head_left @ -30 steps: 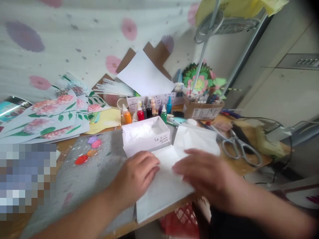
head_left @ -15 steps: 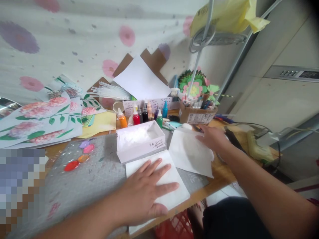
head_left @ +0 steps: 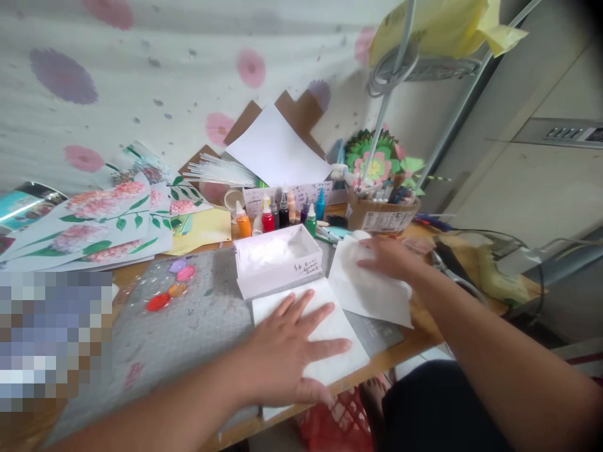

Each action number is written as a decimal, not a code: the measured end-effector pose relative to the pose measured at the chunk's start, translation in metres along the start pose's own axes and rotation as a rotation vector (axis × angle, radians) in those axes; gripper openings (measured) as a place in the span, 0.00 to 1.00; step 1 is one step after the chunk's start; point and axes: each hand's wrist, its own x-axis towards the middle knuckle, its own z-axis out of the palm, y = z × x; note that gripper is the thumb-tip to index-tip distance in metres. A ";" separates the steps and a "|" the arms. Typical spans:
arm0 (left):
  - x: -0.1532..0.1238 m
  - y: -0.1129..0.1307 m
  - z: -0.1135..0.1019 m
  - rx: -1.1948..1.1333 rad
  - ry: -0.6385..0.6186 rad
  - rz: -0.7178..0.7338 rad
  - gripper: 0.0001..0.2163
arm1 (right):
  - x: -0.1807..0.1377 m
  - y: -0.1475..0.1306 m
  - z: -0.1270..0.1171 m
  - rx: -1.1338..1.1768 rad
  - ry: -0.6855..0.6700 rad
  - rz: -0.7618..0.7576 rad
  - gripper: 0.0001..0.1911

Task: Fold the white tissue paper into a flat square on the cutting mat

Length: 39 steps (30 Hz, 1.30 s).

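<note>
Seen from above the wooden tabletop (head_left: 426,326): a grey cutting mat (head_left: 188,326) spread across the near side, its front edge cut off by the left forearm. Pressed flat at the mat's near right corner, a white paper sheet (head_left: 342,348), pinned under the left hand (head_left: 287,351), fingers spread and open, palm down; lower part of the sheet hidden beneath that hand. Just beyond and to the right, a second white sheet (head_left: 372,292), lying half off the mat, with the right hand (head_left: 386,257) resting on its far edge, fingers blurred and extended, nothing clasped. Touching the far edge of the near sheet, a shallow white box (head_left: 277,257), open-topped, small handwriting on its front corner too fine to read. Behind the box, a row of small paint bottles (head_left: 280,213) in orange, red, black, green and blue. To the right, a cardboard carton (head_left: 381,216) stuffed with pens, backed by a paper flower. At left, painted flower sheets (head_left: 98,220) fanned out, partly overlapping. On the mat's left side, coloured blobs (head_left: 169,285) in red, orange, pink and purple. Lower left corner pixelated, contents not readable.
</note>
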 end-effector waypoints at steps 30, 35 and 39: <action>0.004 -0.009 -0.006 -0.635 0.752 -0.273 0.30 | -0.074 -0.037 -0.095 1.199 0.109 0.084 0.12; 0.008 -0.001 -0.015 -1.071 0.553 -0.344 0.13 | -0.053 -0.045 -0.086 1.112 0.151 0.092 0.15; 0.004 0.000 -0.018 -1.400 0.475 -0.313 0.14 | -0.027 -0.020 -0.064 0.707 0.427 0.257 0.13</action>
